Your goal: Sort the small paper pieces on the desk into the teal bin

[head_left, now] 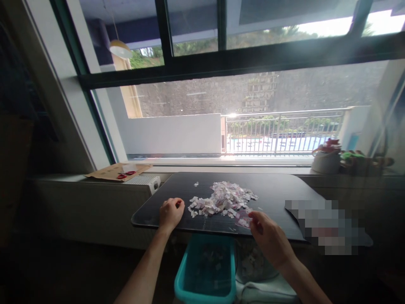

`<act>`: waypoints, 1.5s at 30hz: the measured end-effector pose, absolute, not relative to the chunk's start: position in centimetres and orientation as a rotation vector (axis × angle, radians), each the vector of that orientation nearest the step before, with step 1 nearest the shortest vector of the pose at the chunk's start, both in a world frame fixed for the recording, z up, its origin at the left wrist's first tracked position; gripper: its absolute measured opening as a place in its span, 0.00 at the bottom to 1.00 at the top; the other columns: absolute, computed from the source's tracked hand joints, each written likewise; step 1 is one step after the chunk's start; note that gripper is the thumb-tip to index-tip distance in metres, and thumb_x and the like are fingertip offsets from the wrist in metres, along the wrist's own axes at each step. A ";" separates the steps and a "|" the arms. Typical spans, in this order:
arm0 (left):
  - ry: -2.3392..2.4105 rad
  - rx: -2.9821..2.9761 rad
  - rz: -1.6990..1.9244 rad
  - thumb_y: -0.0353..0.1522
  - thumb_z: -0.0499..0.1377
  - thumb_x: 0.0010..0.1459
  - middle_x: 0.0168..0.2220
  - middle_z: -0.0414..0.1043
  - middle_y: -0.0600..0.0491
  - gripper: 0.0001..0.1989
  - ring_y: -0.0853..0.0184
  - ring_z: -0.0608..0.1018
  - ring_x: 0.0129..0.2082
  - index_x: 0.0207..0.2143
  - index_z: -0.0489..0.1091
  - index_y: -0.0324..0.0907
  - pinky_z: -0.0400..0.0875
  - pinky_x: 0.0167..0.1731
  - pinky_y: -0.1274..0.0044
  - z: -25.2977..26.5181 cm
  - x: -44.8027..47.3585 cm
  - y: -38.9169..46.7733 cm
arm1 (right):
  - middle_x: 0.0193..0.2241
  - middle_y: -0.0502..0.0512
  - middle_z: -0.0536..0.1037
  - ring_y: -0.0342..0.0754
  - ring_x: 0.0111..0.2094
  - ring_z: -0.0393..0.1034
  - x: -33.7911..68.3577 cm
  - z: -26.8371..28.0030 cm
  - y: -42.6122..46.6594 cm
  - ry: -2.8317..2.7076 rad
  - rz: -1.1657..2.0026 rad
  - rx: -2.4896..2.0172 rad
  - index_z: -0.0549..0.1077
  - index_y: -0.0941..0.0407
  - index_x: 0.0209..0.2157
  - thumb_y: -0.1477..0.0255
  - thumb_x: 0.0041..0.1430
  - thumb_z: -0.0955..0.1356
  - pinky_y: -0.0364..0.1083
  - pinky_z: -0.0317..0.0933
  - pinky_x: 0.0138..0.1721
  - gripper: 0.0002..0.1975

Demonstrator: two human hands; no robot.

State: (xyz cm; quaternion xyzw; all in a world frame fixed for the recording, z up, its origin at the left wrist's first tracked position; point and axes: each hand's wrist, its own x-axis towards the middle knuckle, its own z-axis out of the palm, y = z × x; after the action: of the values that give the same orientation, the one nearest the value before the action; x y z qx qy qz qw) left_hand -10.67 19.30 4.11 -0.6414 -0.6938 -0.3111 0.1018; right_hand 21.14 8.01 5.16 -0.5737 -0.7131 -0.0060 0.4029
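Observation:
A heap of small whitish and pinkish paper-like pieces (pixel 230 196) lies on the dark table (pixel 275 190). My left hand (pixel 171 214) rests by the table's front edge, left of the heap, with its fingers curled in; whatever they may hold is hidden. On the heap's right front side, my right hand (pixel 271 237) pinches the edge of a small see-through purplish bag (pixel 243 218). Some pale pieces show in or under that bag; I cannot tell which. A few loose pieces (pixel 196 184) lie behind the heap on the left.
Below the table's front edge stands a turquoise plastic tub (pixel 180 276) with pieces inside. To its right is a pale bag-like thing (pixel 265 291). Red-handled scissors (pixel 126 174) lie on brown cardboard (pixel 104 172) at left. A blurred-out item (pixel 329 228) covers the table's right corner. Potted plants (pixel 327 158) line the sill.

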 end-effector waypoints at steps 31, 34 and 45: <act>-2.052 -1.905 -0.940 0.33 0.54 0.56 0.34 0.75 0.49 0.10 0.59 0.74 0.37 0.31 0.75 0.42 0.66 0.39 0.73 4.3 -10.4 19.0 | 0.34 0.56 0.78 0.47 0.30 0.74 19.6 3.1 7.1 -1.722 0.056 -1.377 0.70 0.55 0.39 0.73 0.59 0.58 0.44 0.66 0.33 0.11; -2.059 -1.903 -0.942 0.34 0.54 0.56 0.35 0.75 0.50 0.10 0.60 0.74 0.37 0.31 0.75 0.43 0.66 0.39 0.73 4.3 -10.4 19.0 | 0.34 0.57 0.79 0.47 0.30 0.74 19.4 3.4 7.0 -1.714 0.092 -1.353 0.71 0.55 0.39 0.72 0.60 0.59 0.43 0.66 0.32 0.12; -2.054 -1.899 -0.942 0.34 0.53 0.56 0.34 0.75 0.50 0.10 0.61 0.74 0.37 0.31 0.75 0.43 0.66 0.38 0.73 4.3 -10.4 18.9 | 0.29 0.54 0.78 0.45 0.25 0.71 19.8 3.1 6.6 -1.728 0.202 -1.354 0.72 0.55 0.39 0.69 0.58 0.60 0.41 0.66 0.30 0.12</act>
State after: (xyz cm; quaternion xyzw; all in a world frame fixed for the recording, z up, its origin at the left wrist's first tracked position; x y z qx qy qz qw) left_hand -10.43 18.95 4.26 -0.6404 -0.6928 -0.3178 0.0947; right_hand 19.82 6.57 3.12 -0.5480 -0.6994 0.0819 0.4515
